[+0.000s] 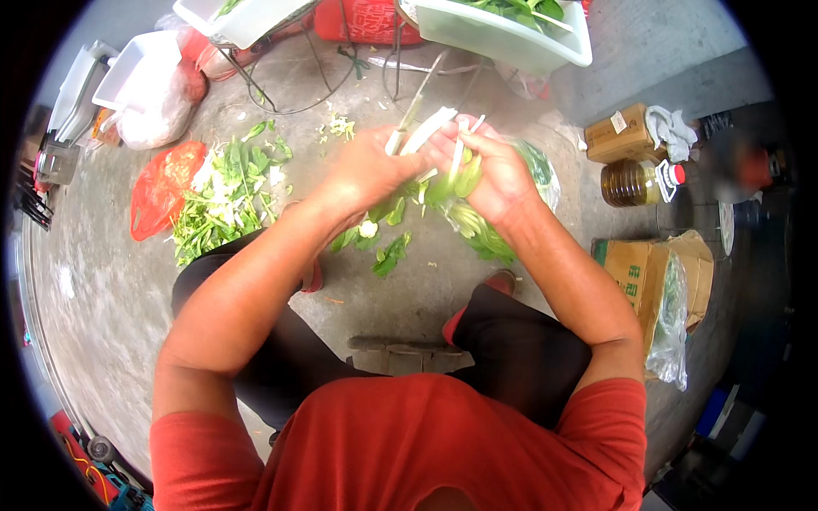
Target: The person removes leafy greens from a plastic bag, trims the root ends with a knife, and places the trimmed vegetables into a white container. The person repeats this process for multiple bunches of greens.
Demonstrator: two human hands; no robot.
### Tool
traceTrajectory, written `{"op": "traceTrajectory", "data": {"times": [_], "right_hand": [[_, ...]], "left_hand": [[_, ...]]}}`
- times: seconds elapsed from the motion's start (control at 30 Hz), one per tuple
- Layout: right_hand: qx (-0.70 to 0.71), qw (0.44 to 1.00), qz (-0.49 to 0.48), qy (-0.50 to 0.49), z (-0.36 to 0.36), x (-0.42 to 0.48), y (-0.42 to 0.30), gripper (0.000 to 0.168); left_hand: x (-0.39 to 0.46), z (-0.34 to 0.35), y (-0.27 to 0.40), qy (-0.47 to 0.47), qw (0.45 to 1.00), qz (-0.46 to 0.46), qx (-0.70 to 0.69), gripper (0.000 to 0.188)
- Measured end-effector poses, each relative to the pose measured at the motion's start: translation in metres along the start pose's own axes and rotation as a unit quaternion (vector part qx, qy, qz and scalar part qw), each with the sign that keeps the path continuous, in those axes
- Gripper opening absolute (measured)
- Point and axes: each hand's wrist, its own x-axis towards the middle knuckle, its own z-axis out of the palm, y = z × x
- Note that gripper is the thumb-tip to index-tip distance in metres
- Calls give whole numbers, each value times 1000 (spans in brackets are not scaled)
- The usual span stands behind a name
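My left hand (374, 169) is closed around a thick pale leaf-vegetable stalk (429, 131). A long, narrow, blurred object (418, 99), possibly a knife, also sticks up from that hand. Close beside it, my right hand (495, 169) is turned palm up. Its thumb and fingers pinch a thin white stem with a green leaf (468, 175). Below both hands, loose green leaves (393, 255) lie on the concrete floor. Bunched greens (476, 227), partly in clear plastic, rest under my right hand and are partly hidden by it.
Trimmed greens (223, 198) are heaped beside a red plastic bag (167, 188) at left. White plastic tubs (505, 38) stand on wire stands at the top. To the right are an oil bottle (629, 183) and cardboard boxes (623, 271). A low wooden stool (409, 347) shows between my legs.
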Motion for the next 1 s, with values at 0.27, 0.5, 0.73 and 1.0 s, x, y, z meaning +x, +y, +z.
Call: {"op": "traceTrajectory", "data": {"times": [0.27,0.5,0.73,1.0], "right_hand": [[-54,998,-26,23,13,1,13,22],[-497,860,-72,-92,-16,1,5,37],[-285,957,-47,6,30,-7,11,11],[-204,944,-260,20,55,42,-90,16]], "left_hand": [[0,5,-10,-14,998,-3,-58,25],[5,-12,-7,-57,993,-46,-92,20],[-5,-9,5,-82,996,22,-14,21],[-8,-28,17,138,983,73,-95,22]]}}
